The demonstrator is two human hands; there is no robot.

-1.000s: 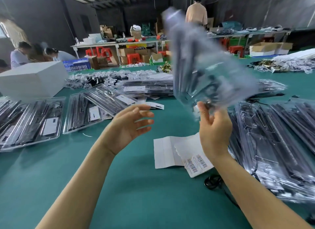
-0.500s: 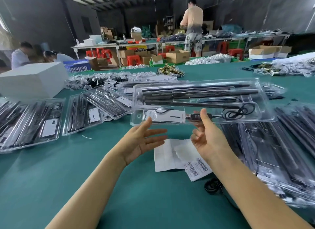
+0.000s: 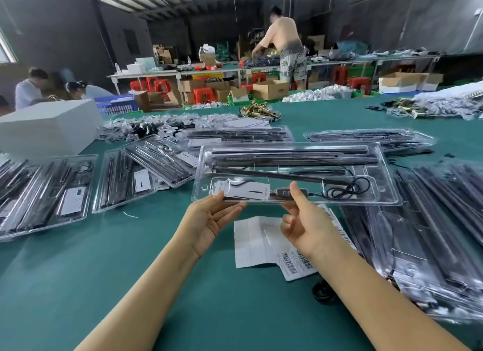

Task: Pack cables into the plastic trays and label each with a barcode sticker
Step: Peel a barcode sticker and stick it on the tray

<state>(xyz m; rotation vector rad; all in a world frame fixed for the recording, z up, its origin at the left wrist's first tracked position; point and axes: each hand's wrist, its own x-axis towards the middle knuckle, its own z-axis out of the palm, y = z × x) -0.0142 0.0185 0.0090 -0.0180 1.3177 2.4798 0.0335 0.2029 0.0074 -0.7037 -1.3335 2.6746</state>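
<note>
A clear plastic tray [image 3: 386, 186] with long black rods and a coiled black cable [image 3: 347, 187] hangs level above the green table. My left hand [image 3: 209, 220] pinches its near left edge, thumb on top beside a white card, fingers underneath. My right hand [image 3: 305, 225] grips the near edge at the middle, its thumb pressing on the black controller. Under my hands lie a sheet of barcode stickers [image 3: 295, 264] and a white backing paper [image 3: 256, 241].
Packed trays [image 3: 47, 193] lie to the left and behind; a tall heap of trays [image 3: 431, 233] fills the right. A white box [image 3: 47, 128] stands at far left. A loose black cable [image 3: 322, 293] lies by my right forearm. People work at tables behind.
The tray swung down from upright in my right hand to level. My left hand rose from free in the air and took hold of the tray's near left edge.
</note>
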